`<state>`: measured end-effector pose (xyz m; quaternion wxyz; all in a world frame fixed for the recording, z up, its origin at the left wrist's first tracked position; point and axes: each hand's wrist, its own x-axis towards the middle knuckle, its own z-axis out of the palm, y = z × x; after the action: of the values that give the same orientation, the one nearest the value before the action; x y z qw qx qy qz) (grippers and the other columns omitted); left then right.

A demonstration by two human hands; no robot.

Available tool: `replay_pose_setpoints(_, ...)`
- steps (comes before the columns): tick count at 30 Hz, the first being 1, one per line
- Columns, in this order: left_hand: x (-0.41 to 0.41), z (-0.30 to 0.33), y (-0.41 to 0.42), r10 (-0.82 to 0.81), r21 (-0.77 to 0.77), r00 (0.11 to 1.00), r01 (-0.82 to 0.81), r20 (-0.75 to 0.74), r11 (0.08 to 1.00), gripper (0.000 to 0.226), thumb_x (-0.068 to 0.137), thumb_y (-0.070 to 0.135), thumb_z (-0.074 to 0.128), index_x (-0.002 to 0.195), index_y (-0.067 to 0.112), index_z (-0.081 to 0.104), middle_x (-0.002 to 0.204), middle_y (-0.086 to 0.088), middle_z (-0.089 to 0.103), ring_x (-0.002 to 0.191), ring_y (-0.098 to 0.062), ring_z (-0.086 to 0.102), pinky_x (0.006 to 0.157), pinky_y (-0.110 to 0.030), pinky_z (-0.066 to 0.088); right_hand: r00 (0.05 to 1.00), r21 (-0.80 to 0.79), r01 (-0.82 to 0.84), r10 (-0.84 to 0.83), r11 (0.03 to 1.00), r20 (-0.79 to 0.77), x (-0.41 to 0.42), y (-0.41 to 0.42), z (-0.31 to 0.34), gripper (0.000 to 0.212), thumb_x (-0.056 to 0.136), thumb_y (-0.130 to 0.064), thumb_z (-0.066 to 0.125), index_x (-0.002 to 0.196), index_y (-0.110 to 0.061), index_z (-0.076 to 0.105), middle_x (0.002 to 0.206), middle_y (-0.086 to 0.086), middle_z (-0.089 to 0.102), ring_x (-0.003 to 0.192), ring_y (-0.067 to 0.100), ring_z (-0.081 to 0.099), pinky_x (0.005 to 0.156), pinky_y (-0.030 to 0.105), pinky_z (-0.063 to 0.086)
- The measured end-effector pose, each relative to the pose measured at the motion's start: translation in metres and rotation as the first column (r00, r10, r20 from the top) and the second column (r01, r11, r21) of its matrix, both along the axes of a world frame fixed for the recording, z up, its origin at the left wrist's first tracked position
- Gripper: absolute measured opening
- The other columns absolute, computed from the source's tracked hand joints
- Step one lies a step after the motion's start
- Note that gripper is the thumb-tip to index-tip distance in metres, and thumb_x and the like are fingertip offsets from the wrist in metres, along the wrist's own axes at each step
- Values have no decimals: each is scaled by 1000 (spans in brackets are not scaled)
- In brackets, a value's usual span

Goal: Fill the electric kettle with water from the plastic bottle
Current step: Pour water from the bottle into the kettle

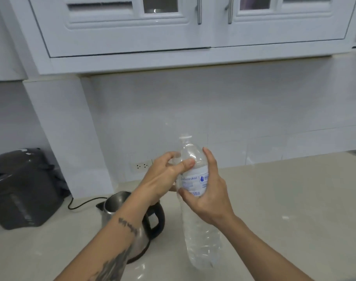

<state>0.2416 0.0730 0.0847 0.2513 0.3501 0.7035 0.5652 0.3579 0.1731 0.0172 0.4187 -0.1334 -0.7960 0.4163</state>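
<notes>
A tall clear plastic bottle (201,230) with a white and blue label and a white cap is held above the counter, tilted slightly. My right hand (207,189) is wrapped around its labelled middle. At the bottle's shoulder, just below the cap, rests my left hand (165,177), its thumb on the plastic and its fingers loosely curled. The steel electric kettle (120,205) with a black handle stands on the counter to the left of the bottle, lid open, partly hidden behind my left forearm.
A dark grey hot-water pot (23,189) stands at the left with a black cord (82,204) trailing toward the kettle. A wall socket (141,165) sits on the tiled backsplash. White cupboards (173,27) hang overhead. The pale counter (294,199) stretches right.
</notes>
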Motion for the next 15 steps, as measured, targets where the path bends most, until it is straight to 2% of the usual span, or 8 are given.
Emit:
replay_pose_setpoints(2, -10, 5, -19, -46, -10, 999, 46, 18, 999, 73, 72, 59, 76, 132, 24, 55, 117, -5, 72, 97, -22, 75, 80, -43, 62, 1000, 32, 0, -1, 999, 17, -6, -14, 8, 108, 73, -30, 84, 155, -45, 14, 95, -11, 71, 76, 13, 73, 68, 40, 63)
replay_pose_setpoints(4, -22, 3, -44, -80, -22, 996, 80, 32, 997, 68, 76, 60, 70, 132, 25, 56, 120, -2, 71, 105, -24, 71, 89, -45, 57, 998, 60, -3, -1, 998, 59, -11, -31, 14, 107, 73, -32, 84, 154, -47, 15, 94, -12, 72, 78, 14, 73, 71, 42, 63)
replay_pose_setpoints(6, -38, -4, -71, -57, -12, 998, 57, 26, 998, 61, 77, 61, 65, 128, 26, 60, 120, 2, 71, 110, -21, 69, 95, -44, 52, 992, 103, -1, -12, 995, 129, -15, -50, 18, 105, 72, -34, 81, 152, -50, 15, 93, -11, 73, 78, 14, 72, 74, 43, 62)
replay_pose_setpoints(8, -60, -15, -99, 22, 10, 999, -22, 29, 1000, 52, 84, 57, 64, 125, 25, 62, 119, 2, 70, 109, -17, 67, 97, -42, 51, 982, 139, -1, -25, 990, 188, -19, -68, 18, 103, 71, -36, 79, 151, -52, 15, 92, -8, 73, 76, 13, 71, 74, 43, 61)
replay_pose_setpoints(11, -95, -40, -139, 170, 33, 984, -172, 61, 985, 26, 94, 36, 63, 116, 21, 66, 113, -2, 70, 104, -17, 68, 95, -40, 52, 965, 135, -19, -18, 991, 263, -24, -93, 13, 103, 70, -37, 77, 149, -56, 15, 88, -4, 72, 75, 16, 71, 76, 45, 60)
replay_pose_setpoints(15, -139, -88, -181, 363, 30, 930, -364, 52, 931, 20, 92, 17, 65, 111, 21, 66, 105, 0, 68, 104, -20, 66, 94, -38, 52, 933, 129, -14, -33, 992, 358, -35, -119, 6, 104, 69, -34, 79, 148, -58, 15, 87, -3, 72, 75, 17, 70, 77, 44, 60)
